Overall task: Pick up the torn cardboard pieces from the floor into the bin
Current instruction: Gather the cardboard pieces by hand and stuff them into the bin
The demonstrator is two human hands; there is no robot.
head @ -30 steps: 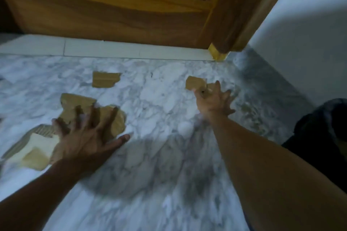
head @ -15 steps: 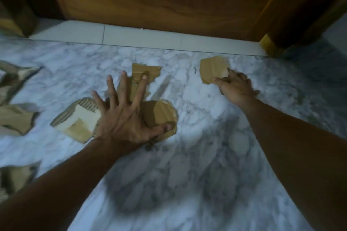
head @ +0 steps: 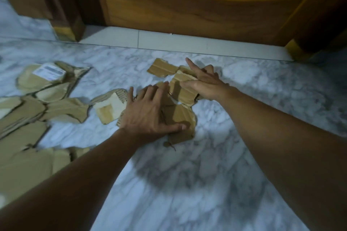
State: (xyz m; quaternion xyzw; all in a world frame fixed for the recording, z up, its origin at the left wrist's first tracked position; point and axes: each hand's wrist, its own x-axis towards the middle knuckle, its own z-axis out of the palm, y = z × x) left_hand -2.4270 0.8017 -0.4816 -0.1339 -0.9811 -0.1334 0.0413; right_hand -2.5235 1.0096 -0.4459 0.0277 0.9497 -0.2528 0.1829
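We are gathering the torn brown cardboard pieces on the white and grey marble floor (head: 216,184), and we judge that the task is only in its early part. Our left hand (head: 150,116) is lying flat on a brown cardboard piece with ragged edges (head: 180,118) in the middle of the floor; its fingers are spread and the thumb is pressing the near edge of this piece. Our right hand (head: 204,84) is just to the right and a little farther, and it is holding a folded brown cardboard scrap (head: 182,88) between the thumb and the other fingers, while the index finger is pointing away towards the far side. This scrap is tilting up and it is touching the piece under the left hand, so we think we are collecting the two into one pile.

Much is remaining. A small flat brown cardboard piece (head: 162,69) is lying just beyond the right hand, a pale piece with a brown tape patch (head: 109,108) is just left of the left hand, and many large brown cardboard sheets (head: 28,118) are covering the left side, one of them bearing a white printed label (head: 49,71). At the far side the wooden door (head: 187,2) is standing behind a white threshold strip (head: 169,41). The bin is not appearing in this view, so we cannot tell where it stands, and nothing is showing that any piece is already inside it
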